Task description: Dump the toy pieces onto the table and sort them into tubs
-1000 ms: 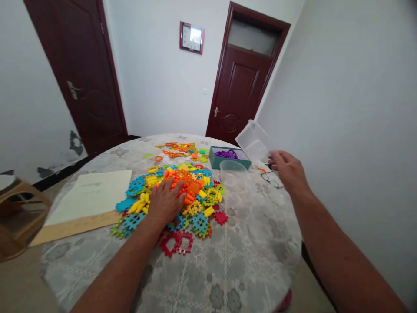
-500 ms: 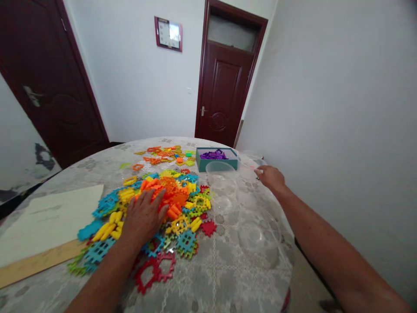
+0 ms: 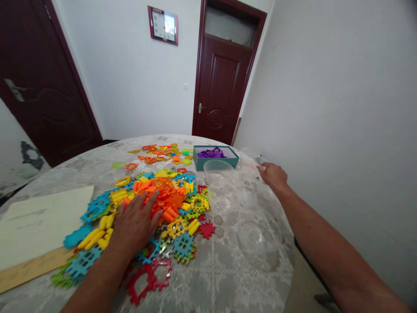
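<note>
My left hand [image 3: 135, 224] lies flat and open on a heap of colourful plastic interlocking pieces [image 3: 169, 198] in the middle of the round table [image 3: 228, 278]. Orange pieces sit by its fingertips, yellow and blue ones under its left side. My right hand [image 3: 273, 174] reaches to the far right edge of the table. Its fingers are curled at the edge of a clear plastic lid [image 3: 250, 161] that lies low by the table top. A teal box [image 3: 203, 163] with purple pieces stands just left of the lid.
A clear round tub [image 3: 219, 171] stands in front of the teal box, and a clear bowl [image 3: 259, 237] sits near the right edge. A cream board [image 3: 39, 219] lies at the left. A smaller scatter of orange pieces [image 3: 156, 153] lies at the back. Two dark doors are behind.
My right hand held the clear lid raised above the table a second ago and has brought it down by the teal box. My view has swung right. The left hand has stayed on the heap.
</note>
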The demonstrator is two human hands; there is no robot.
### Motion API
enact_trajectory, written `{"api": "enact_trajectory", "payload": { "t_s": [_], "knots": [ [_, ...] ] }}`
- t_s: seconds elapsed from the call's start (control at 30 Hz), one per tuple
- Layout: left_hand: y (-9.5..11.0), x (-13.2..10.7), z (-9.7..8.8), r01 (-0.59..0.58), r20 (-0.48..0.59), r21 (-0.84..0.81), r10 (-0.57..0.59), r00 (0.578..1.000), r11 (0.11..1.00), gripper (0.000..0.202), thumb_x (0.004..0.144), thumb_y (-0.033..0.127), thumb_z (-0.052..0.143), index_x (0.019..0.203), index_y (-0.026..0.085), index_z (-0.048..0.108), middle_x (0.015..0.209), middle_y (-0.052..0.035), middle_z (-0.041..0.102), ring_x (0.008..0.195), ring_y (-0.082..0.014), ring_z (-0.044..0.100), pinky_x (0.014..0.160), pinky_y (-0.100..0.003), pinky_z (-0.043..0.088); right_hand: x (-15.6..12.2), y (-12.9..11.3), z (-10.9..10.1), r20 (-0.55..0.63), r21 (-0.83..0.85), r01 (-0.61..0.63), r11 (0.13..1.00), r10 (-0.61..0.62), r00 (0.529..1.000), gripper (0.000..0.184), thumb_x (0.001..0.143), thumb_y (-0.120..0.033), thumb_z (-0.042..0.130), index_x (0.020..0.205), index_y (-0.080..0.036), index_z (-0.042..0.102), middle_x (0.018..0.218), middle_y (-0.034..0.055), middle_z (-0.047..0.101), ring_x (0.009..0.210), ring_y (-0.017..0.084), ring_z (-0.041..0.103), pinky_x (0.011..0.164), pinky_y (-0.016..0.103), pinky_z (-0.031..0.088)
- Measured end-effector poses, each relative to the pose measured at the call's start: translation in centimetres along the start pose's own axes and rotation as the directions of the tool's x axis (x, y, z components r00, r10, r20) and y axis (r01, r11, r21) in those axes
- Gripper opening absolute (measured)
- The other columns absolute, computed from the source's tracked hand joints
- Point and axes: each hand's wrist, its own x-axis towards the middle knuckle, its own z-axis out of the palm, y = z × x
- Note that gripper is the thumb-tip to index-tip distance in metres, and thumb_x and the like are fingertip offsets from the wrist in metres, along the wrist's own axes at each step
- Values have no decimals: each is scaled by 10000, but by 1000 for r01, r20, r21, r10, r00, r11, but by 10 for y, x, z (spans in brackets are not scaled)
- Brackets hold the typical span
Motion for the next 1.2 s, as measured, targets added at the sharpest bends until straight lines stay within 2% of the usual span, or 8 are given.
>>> {"api": "enact_trajectory", "payload": {
  "t_s": [0.1, 0.27, 0.53, 0.67, 0.73, 0.93, 1.1, 1.2],
  "knots": [
    [2, 0, -3, 2, 5, -15, -2, 1000, 1000, 593, 1008, 465, 428, 1529, 195, 517, 1504, -193, 576, 1360, -377, 552, 1144, -607, 373, 2, -1, 3, 11, -36, 6, 999, -6, 1000, 466, 1011, -542, 492, 1282, -278, 764, 1240, 146, 757, 1120, 308, 714, 914, 396, 553],
    [4, -1, -7, 11, 26, 26, -12, 1000, 1000, 582, 1012, 469, 420, 1508, 191, 545, 1517, -198, 562, 1362, -376, 549, 1142, -614, 376, 0, -8, 9, 111, -85, 53, 995, -44, 993, 456, 1016, -519, 484, 1272, -269, 766, 1233, 158, 755, 1140, 309, 712, 909, 396, 555],
    [-1, -2, 2, 8, 11, 62, -9, 1000, 998, 584, 1010, 495, 417, 1494, 206, 570, 1496, -202, 568, 1352, -389, 541, 1130, -608, 388, 4, -12, 14, 228, -113, 175, 978, -145, 963, 375, 988, -474, 556, 1186, -263, 793, 1221, 151, 759, 1144, 312, 710, 932, 414, 543],
    [-2, -3, 4, 4, 7, 57, -4, 1000, 998, 577, 1015, 489, 407, 1495, 210, 565, 1512, -198, 554, 1348, -382, 545, 1123, -600, 393, 10, -8, 13, 271, -114, 240, 964, -202, 941, 369, 954, -405, 604, 1258, -269, 763, 1294, 132, 736, 1185, 307, 690, 953, 396, 535],
    [-2, -3, 3, 3, 5, 62, -3, 1000, 998, 570, 1017, 486, 405, 1489, 211, 568, 1509, -194, 556, 1346, -379, 547, 1121, -594, 394, 12, -7, 14, 283, -116, 262, 958, -221, 933, 378, 951, -363, 601, 1282, -262, 753, 1320, 135, 725, 1190, 306, 686, 951, 386, 533],
    [0, -2, -2, 6, -23, 59, -5, 1000, 998, 571, 1016, 478, 408, 1475, 184, 578, 1489, -208, 567, 1347, -395, 538, 1112, -591, 398, 11, -7, 26, 303, -94, 313, 945, -273, 913, 324, 983, -323, 549, 1166, -237, 802, 1235, 141, 759, 1153, 284, 702, 942, 351, 526],
    [0, -2, -8, -10, -14, 38, 11, 1000, 999, 566, 1027, 470, 391, 1460, 163, 589, 1481, -217, 570, 1332, -398, 552, 1098, -585, 408, 12, -3, 31, 285, -52, 303, 951, -277, 918, 391, 964, -257, 540, 1296, -259, 749, 1322, 117, 731, 1200, 265, 686, 986, 350, 515],
    [1, -3, -9, -7, 4, 60, 7, 1000, 998, 570, 1030, 466, 384, 1464, 156, 584, 1481, -222, 566, 1314, -398, 566, 1090, -581, 414, 13, 4, 29, 277, -16, 302, 953, -286, 917, 407, 958, -238, 529, 1302, -255, 745, 1310, 86, 742, 1190, 230, 690, 1015, 313, 496]
  ]
}}
